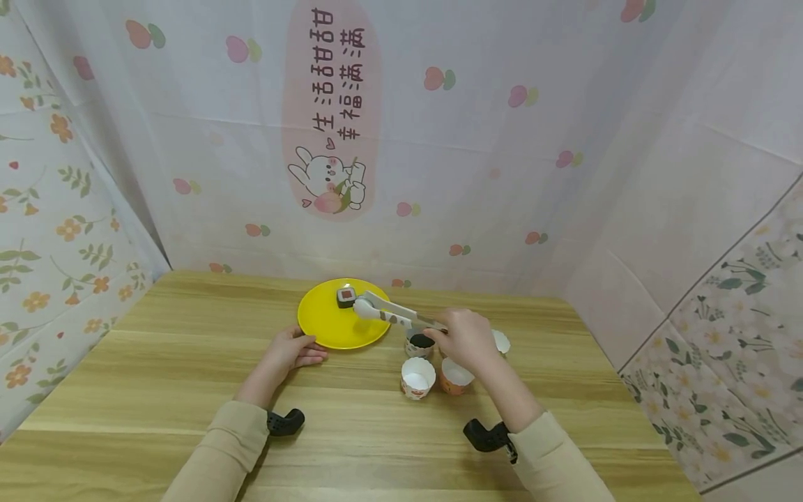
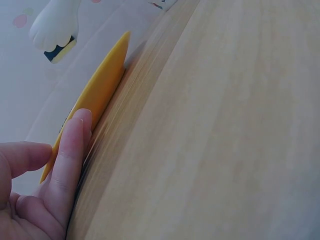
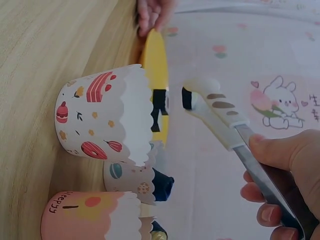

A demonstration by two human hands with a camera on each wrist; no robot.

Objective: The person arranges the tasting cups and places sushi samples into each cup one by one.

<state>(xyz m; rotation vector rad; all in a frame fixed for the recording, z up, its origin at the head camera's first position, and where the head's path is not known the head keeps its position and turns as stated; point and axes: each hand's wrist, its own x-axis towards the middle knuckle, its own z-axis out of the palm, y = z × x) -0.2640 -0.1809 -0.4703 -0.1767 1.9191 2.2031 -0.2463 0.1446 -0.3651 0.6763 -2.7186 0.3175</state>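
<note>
My right hand (image 1: 467, 338) grips a pair of metal tongs (image 3: 260, 172) with white paw-shaped tips. Between those tips is a small dark piece (image 3: 187, 98), which shows a yellowish face in the left wrist view. The tips hang over the yellow plate (image 1: 332, 335). On the plate sits a sushi roll piece (image 1: 346, 298), black outside with white and a reddish centre. At the plate's near left edge, my left hand (image 1: 291, 352) pinches the rim, thumb on top and fingers against the underside.
Right of the plate stand several paper cups: a white one (image 1: 417, 382), an orange one (image 1: 454, 380), and one with dark contents (image 1: 419, 346). Another white cup (image 1: 500, 341) is partly behind my right hand. A printed curtain (image 1: 401, 139) hangs behind the wooden table (image 1: 351, 446).
</note>
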